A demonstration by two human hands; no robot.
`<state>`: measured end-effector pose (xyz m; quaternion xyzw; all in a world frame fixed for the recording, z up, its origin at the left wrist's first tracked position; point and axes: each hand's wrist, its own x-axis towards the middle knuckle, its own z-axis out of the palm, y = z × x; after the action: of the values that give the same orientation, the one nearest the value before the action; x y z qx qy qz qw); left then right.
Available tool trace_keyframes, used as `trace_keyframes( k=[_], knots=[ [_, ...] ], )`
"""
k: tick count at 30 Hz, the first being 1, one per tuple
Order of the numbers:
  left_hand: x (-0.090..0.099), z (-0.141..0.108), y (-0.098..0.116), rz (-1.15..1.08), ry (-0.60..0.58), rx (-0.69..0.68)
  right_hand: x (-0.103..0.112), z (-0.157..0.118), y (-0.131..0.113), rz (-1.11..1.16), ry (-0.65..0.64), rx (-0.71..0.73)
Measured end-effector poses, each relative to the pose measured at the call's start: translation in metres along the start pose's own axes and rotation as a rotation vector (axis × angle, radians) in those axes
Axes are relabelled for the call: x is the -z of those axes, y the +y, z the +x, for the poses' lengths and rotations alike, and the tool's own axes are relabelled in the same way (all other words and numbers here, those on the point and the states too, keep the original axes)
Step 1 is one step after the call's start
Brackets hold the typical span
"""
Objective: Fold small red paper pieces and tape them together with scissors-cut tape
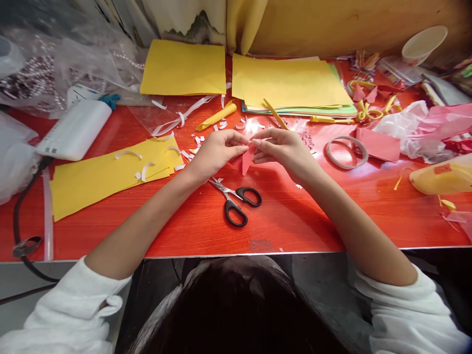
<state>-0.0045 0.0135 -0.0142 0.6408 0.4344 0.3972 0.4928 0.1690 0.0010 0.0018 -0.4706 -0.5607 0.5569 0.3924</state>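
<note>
Between my two hands, above the middle of the red table (pixel 302 216), is a small folded piece of pink paper (pixel 248 161). My left hand (pixel 220 150) pinches it from the left with thumb and fingertips. From the right, my right hand (pixel 277 147) pinches its upper part, and the fingertips of both hands nearly meet. The paper's pointed lower end hangs below the fingers; the rest is hidden by them. Black-handled scissors (pixel 232 195) lie just below the hands, blades slightly apart and pointing up-left.
Yellow paper strips (pixel 110 172) lie at left, near a white power bank (pixel 75 129). Yellow sheets (pixel 184 69) and a paper stack (pixel 283 81) stand at the back. A tape roll (pixel 346 152), pink paper squares (pixel 379 143) and a white cup (pixel 424 45) are at right. White scraps surround my left hand.
</note>
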Motion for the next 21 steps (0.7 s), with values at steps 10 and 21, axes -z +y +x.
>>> trace_keyframes(
  k=[10,21],
  knots=[
    [-0.0011,-0.0023,0.009,0.008,-0.006,0.035,-0.0006,-0.0022,-0.0025,-0.1,-0.019,0.039],
    [-0.0022,-0.0007,0.0058,-0.029,0.014,0.007,0.0058,-0.001,-0.0006,-0.432,-0.106,0.128]
  ],
)
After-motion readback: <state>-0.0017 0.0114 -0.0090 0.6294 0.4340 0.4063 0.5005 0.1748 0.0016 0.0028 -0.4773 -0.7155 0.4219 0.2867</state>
